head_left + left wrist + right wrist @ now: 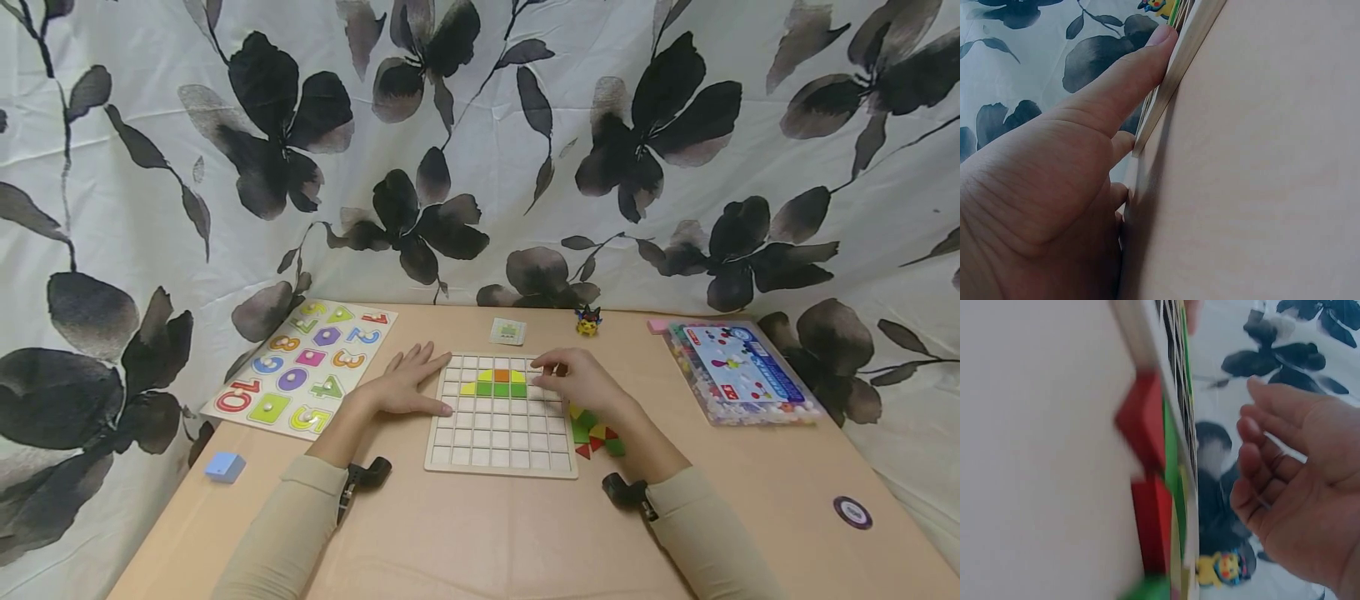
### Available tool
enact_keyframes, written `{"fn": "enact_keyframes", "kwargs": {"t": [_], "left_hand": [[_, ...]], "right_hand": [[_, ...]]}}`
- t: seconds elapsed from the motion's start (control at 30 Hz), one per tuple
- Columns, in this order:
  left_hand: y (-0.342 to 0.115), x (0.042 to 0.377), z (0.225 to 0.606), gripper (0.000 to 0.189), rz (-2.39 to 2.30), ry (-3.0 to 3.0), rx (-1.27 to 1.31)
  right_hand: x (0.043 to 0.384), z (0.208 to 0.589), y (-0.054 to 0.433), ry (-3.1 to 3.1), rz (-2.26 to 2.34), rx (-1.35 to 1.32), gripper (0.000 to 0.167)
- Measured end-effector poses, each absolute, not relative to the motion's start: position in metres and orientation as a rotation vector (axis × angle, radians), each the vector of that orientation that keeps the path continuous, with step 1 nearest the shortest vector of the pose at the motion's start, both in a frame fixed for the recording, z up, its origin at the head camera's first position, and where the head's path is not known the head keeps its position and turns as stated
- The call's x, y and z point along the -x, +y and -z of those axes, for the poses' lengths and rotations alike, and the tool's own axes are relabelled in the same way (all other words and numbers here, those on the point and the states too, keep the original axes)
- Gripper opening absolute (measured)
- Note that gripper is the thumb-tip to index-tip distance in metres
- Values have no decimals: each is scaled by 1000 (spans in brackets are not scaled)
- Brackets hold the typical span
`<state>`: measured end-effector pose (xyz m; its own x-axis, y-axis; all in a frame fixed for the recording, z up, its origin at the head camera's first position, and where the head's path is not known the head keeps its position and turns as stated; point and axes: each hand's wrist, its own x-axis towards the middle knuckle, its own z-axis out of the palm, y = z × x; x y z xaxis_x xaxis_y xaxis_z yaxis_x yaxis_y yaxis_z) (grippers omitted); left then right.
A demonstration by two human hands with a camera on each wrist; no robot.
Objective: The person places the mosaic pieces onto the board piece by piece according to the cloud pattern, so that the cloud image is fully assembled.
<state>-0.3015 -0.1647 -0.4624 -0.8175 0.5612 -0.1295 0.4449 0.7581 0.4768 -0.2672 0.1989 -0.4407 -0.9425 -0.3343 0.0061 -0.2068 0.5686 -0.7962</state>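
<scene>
A white gridded board (498, 458) lies flat on the table. Yellow, orange and green pieces (501, 389) fill a few squares in its upper middle. My left hand (401, 385) rests at the board's left side with fingers spread; in the left wrist view the thumb (1141, 65) presses on the board's edge (1175, 78). Above the board's upper right squares hovers my right hand (581, 379), its fingers loosely bent. No piece shows between the thumb and fingers (1254, 469) in the right wrist view. Red, green and yellow pieces (600, 433) are heaped beside the board, partly under the right forearm.
A number-and-shape puzzle board (300, 367) lies at left, with a blue block (225, 467) in front of it. Behind the grid board are a small card (507, 332) and a yellow figurine (588, 321). At right are a clear box of pieces (738, 373) and a round disc (852, 512).
</scene>
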Motion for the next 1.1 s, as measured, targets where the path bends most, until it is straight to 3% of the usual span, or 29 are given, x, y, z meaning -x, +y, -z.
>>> {"fn": "enact_keyframes", "kwargs": {"t": [0.13, 0.47, 0.8, 1.1], "left_hand": [[-164, 301, 462, 110, -622, 2695, -787], [-165, 302, 463, 110, -633, 2695, -776], [-166, 302, 463, 110, -622, 2696, -781], [-165, 302, 462, 112, -608, 2691, -782]], "right_hand": [[264, 432, 212, 2608, 1352, 378, 33], [268, 422, 258, 2681, 1138, 636, 34], [270, 430, 298, 2607, 1032, 599, 30], [269, 435, 304, 2541, 981, 526, 28]]}}
